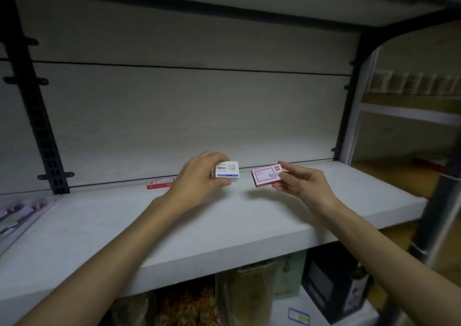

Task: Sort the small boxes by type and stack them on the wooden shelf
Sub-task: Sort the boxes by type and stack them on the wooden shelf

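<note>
My left hand (197,176) grips a small white box with a blue stripe (227,170), held just above the pale wooden shelf (174,226) near its back. My right hand (303,182) pinches a flat red-and-white box (265,176) by its right end, lifted slightly off the shelf. Another red-and-white box (159,183) lies flat on the shelf against the back panel, partly hidden behind my left hand.
Packaged tools in clear plastic (17,216) lie on the shelf at the far left. A black slotted upright (37,116) stands at the back left. Below the shelf are snack bags (189,303) and a dark box (331,290). Another shelving unit (411,106) stands on the right.
</note>
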A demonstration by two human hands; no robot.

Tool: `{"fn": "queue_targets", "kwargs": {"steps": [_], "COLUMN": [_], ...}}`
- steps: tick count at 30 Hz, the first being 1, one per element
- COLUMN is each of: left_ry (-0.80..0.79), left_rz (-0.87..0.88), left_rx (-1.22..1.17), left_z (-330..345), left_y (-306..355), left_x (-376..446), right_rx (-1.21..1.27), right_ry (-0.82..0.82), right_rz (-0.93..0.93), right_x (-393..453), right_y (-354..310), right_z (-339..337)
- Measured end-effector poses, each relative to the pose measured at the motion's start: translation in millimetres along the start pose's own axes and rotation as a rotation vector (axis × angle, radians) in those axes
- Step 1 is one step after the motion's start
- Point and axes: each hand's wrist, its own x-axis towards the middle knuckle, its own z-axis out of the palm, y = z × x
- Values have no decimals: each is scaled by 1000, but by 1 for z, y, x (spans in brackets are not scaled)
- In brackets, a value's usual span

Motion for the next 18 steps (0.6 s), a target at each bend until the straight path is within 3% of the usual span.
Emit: {"fn": "queue_targets", "kwargs": {"steps": [6, 18], "left_ry": [-30, -34], "left_rz": [58, 10], "left_rx": [-98, -192], "left_z": [45, 168], "left_y": [76, 258], "left_x": [-1, -2], "right_rx": [-42, -40], "right_ry": [49, 37], "right_rz": [-7, 14], "right_x": [-36, -103], "right_y": [-17, -63], "right_z": [-71, -266]}}
